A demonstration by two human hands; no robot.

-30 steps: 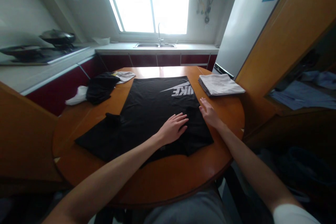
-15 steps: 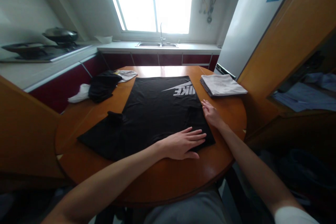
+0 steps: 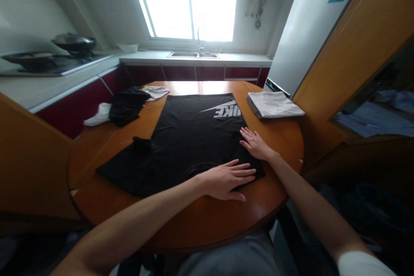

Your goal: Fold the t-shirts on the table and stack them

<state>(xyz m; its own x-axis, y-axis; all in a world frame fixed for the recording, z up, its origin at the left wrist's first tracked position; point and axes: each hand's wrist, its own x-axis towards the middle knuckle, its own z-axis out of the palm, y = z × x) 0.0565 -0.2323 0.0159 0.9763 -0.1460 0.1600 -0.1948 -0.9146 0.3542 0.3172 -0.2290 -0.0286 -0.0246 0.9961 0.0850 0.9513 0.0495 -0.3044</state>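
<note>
A black T-shirt (image 3: 187, 138) with a white logo lies spread on the round wooden table (image 3: 207, 224), its right side folded in so that the logo runs off at the fold. My left hand (image 3: 226, 179) rests on the shirt's near right part, fingers stretched out and palm down. Just beyond it, my right hand (image 3: 255, 143) lies flat on the shirt's right edge with its fingers spread. Part of the shirt's near edge is hidden under my left forearm. At the left, a sleeve bunches up in a small raised fold.
A folded stack of light grey cloth (image 3: 274, 104) sits at the table's back right. Crumpled black clothing (image 3: 127, 105) and white pieces lie at the back left. Beyond are a counter with a sink (image 3: 194, 55), a stove with pans (image 3: 74, 43) and a fridge (image 3: 304, 30).
My right hand has moved left and slightly nearer, from beside the shirt's right edge onto it. My left hand has shifted very slightly right on the cloth.
</note>
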